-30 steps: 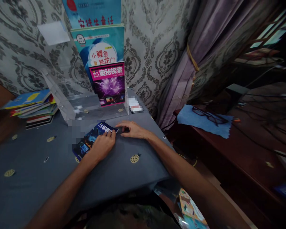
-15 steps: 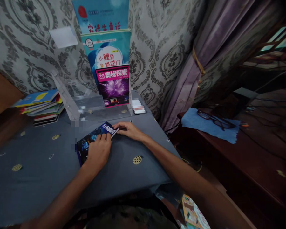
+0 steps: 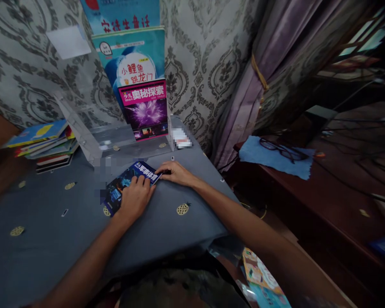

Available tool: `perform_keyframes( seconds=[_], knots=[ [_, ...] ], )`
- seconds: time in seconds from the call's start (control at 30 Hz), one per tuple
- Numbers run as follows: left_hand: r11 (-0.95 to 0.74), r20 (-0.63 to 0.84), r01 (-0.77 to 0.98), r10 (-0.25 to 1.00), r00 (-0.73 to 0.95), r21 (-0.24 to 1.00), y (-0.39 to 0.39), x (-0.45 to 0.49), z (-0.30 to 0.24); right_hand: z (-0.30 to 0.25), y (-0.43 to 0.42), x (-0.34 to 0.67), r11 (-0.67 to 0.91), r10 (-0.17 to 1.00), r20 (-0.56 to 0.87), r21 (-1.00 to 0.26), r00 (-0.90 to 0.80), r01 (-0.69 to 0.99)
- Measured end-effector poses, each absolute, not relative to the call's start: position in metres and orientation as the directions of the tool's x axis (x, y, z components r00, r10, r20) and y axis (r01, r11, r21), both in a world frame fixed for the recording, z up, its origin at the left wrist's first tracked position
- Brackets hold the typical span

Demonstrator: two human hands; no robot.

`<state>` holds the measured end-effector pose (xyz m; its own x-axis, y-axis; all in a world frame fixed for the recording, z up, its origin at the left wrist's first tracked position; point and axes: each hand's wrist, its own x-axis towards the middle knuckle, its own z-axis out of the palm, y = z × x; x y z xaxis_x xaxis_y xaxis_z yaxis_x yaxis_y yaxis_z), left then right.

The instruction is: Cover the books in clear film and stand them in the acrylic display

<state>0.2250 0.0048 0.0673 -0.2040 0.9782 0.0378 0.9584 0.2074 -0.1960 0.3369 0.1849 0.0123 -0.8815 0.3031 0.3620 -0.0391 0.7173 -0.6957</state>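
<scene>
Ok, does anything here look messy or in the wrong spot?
Yes, the stack of books on the grey tablecloth looks untidy, because its books stick out unevenly. A colourful book also lies below the table, away from the others, so it looks out of place.

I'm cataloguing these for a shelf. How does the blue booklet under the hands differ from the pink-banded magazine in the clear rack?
The blue booklet lies flat on the grey tablecloth, while the pink-banded magazine stands leaning back in the clear acrylic rack. The booklet's cover is dark blue; the magazine's shows a purple burst. The left hand covers part of the booklet; no hand touches the magazine. Both have Chinese titles.
</scene>
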Motion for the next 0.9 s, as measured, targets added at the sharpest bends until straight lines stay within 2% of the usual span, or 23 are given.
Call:
perform_keyframes(
  seconds=[0.3,0.6,0.73,0.9],
  knots=[
    [0.198,0.122,0.965,0.976,-0.178,-0.172,0.002,0.223,0.058,0.013,0.187,0.340,0.722,0.284,0.320,-0.692,-0.904,-0.018],
    [0.215,0.075,0.968,0.976,-0.206,-0.131,0.005,0.223,0.065,0.014,0.188,0.341,0.636,0.295,0.283,-0.771,-0.913,-0.034],
    [0.190,0.072,0.969,0.981,-0.181,-0.156,0.005,0.222,0.065,0.014,0.190,0.342,0.602,0.289,0.264,-0.798,-0.920,-0.039],
    [0.194,0.088,0.961,0.980,-0.180,-0.195,0.005,0.222,0.063,0.011,0.185,0.348,0.573,0.375,0.285,-0.819,-0.882,-0.021]
  ],
)
